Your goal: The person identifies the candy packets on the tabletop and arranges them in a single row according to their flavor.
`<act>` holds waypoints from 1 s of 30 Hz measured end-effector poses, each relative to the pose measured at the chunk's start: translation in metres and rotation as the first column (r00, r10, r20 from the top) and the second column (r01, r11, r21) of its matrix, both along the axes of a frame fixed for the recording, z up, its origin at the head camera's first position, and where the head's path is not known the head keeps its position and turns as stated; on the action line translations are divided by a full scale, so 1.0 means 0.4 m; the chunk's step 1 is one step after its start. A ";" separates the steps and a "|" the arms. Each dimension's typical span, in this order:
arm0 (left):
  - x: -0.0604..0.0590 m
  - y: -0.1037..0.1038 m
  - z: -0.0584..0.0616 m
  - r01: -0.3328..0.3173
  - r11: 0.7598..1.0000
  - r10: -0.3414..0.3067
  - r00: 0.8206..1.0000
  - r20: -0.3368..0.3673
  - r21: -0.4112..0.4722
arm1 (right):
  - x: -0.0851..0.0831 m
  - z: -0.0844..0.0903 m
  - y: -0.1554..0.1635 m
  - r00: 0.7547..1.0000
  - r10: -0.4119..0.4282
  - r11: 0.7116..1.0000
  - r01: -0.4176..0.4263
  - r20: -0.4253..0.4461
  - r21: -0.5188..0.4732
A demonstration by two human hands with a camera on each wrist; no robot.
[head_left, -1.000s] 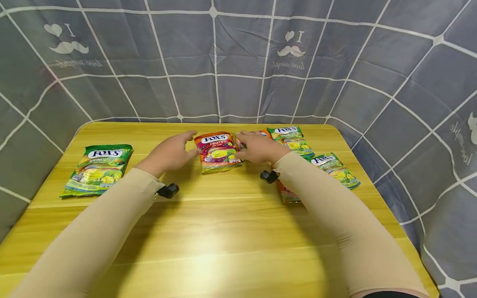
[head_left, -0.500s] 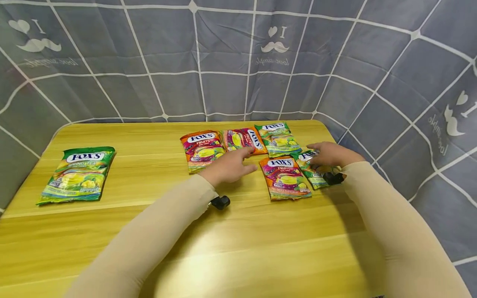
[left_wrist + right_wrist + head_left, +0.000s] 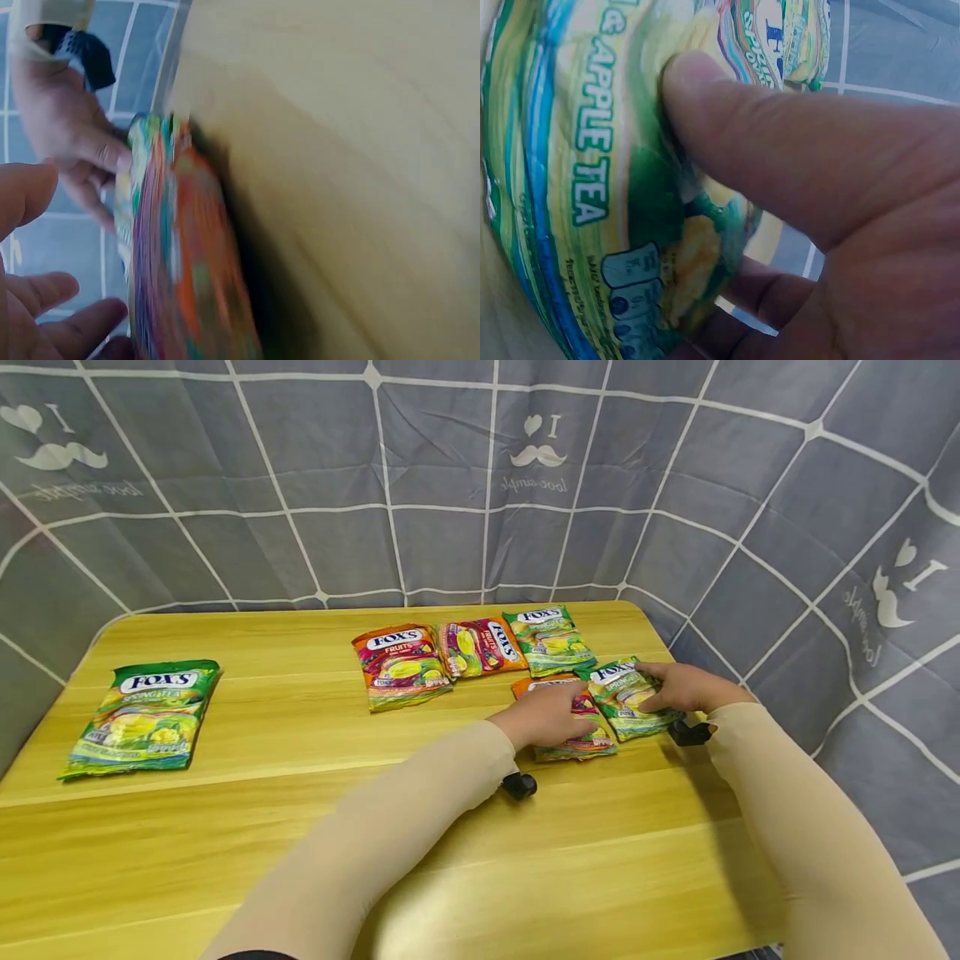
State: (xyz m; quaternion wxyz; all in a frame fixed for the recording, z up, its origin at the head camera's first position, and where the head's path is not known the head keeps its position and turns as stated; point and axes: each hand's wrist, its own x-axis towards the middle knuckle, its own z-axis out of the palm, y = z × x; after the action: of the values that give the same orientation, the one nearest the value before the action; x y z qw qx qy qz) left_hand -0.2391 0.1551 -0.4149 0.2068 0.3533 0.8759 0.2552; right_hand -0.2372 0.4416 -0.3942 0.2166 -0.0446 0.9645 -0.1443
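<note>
At the right of the table, my left hand (image 3: 546,717) is over an orange-and-purple Fox's candy bag (image 3: 592,745) and hides part of it. In the left wrist view its fingers (image 3: 82,326) are spread beside that blurred bag (image 3: 202,262). My right hand (image 3: 686,687) holds the right edge of a green Fox's candy bag (image 3: 624,700). The right wrist view has its thumb (image 3: 712,97) pressed on the green bag's face (image 3: 630,187), with the other fingers curled at the edge. Both bags lie side by side, touching.
Behind them, two more orange-and-purple bags (image 3: 401,668) (image 3: 480,647) and a green bag (image 3: 550,642) lie in a row. Another green bag (image 3: 142,718) lies apart at the left of the wooden table (image 3: 285,710). A grey checked curtain (image 3: 442,460) encloses the back and sides.
Both hands have left the back-row orange bags and moved right. The right hand has taken hold of the front green bag; the left has come over the front orange bag. The head view has turned right.
</note>
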 end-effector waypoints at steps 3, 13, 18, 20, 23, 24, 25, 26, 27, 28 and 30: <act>0.010 0.040 -0.001 0.002 0.997 -0.003 1.000 -0.015 -0.079 | 0.002 -0.006 0.000 1.000 -0.004 1.000 0.003 -0.015 -0.002; 0.022 0.118 -0.014 -0.003 0.984 0.007 1.000 0.022 -0.176 | 0.025 0.012 0.011 0.998 -0.055 0.992 0.053 -0.012 -0.111; 0.022 0.115 -0.013 0.000 0.989 0.010 0.998 0.068 -0.148 | 0.035 0.048 0.011 0.997 -0.077 0.975 0.072 -0.015 -0.211; 0.023 0.110 -0.012 -0.012 0.994 0.022 0.996 0.091 -0.112 | 0.035 0.065 0.006 0.996 -0.073 0.972 0.062 -0.041 -0.225; 0.022 0.101 -0.012 -0.046 0.999 0.048 0.991 0.126 -0.014 | 0.034 0.094 -0.006 0.995 -0.081 0.959 0.060 -0.064 -0.275; 0.021 0.098 -0.011 -0.063 0.998 0.060 0.988 0.144 0.019 | 0.034 0.104 -0.010 0.994 -0.089 0.949 0.065 -0.062 -0.307; 0.020 0.095 -0.011 -0.085 0.995 0.074 0.983 0.167 0.056 | 0.034 0.114 -0.015 0.993 -0.103 0.937 0.077 -0.058 -0.342; 0.018 0.091 -0.010 -0.103 0.990 0.084 0.978 0.190 0.092 | 0.036 0.123 -0.019 0.992 -0.112 0.924 0.084 -0.054 -0.374; 0.016 0.087 -0.010 -0.118 0.985 0.089 0.974 0.210 0.129 | 0.036 0.132 -0.023 0.992 -0.120 0.911 0.089 -0.051 -0.402; 0.013 0.083 -0.010 -0.133 0.977 0.093 0.969 0.231 0.165 | 0.037 0.140 -0.028 0.991 -0.125 0.898 0.093 -0.048 -0.430; 0.007 0.074 -0.009 -0.165 0.959 0.102 0.959 0.265 0.229 | 0.040 0.152 -0.035 0.991 -0.129 0.877 0.094 -0.042 -0.472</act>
State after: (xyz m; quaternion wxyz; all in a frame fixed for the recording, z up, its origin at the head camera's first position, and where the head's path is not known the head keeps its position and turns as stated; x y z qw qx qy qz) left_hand -0.2363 0.1847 -0.4183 0.2521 0.2810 0.8257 0.4191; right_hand -0.2214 0.4275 -0.3333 0.1557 -0.0453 0.9091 -0.3837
